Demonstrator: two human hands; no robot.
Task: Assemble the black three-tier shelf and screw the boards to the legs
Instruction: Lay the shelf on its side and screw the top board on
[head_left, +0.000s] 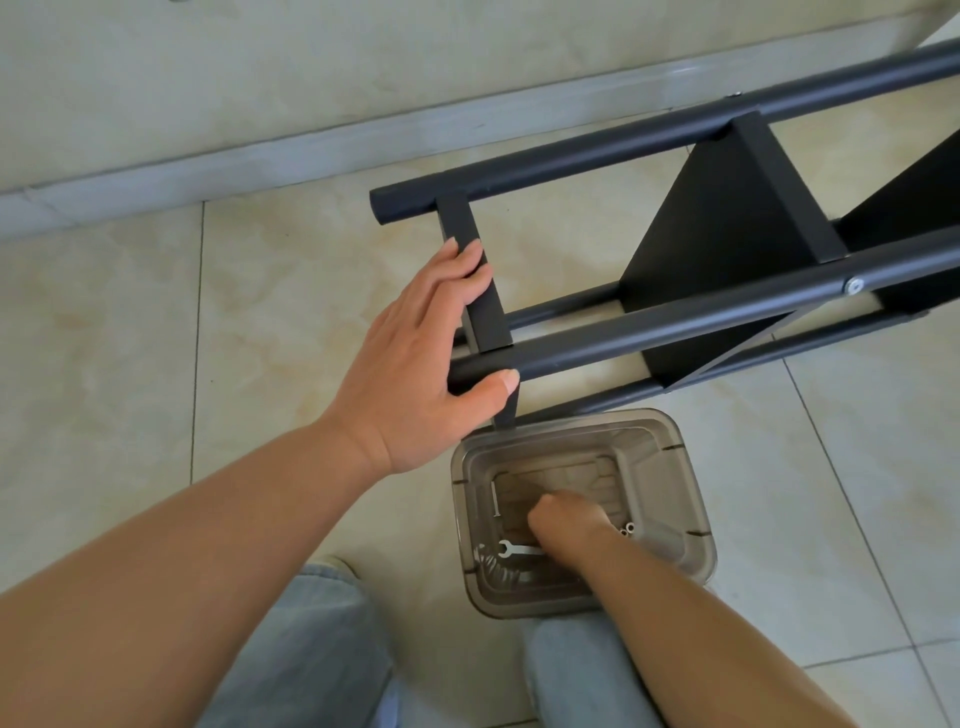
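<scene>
in the head view, the black shelf (717, 270) is seen lying on its side on the tiled floor (260, 312), its round legs (675, 322) running off to the upper right, with one board (727, 228) already fixed between them and a silver screw head (853, 285) seated in the near leg. the end board (475, 270) is steadied by the left hand (415, 364): its fingers (467, 260) are curled over the board's edge and the thumb is pressed against the tip of the near leg, so board and leg are gripped together. just below, touching the shelf's end, a translucent brown bin (670, 452) is being searched by the right hand (566, 519), which is plunged knuckles-up inside; its fingers are curled downward, but whether anything is pinched cannot be told. a small flat wrench (519, 549) is visible beside that hand, a long screw (495, 499) lies against the bin's left wall, and a few small metal fittings (626, 530) sit to the right. the step in hand is judged to be fetching hardware for the end board. it would be done well if the board were kept square and flush to the leg so the holes stay lined up, and if screw and wrench were collected in one reach. the screw should be started straight before it is tightened.
</scene>
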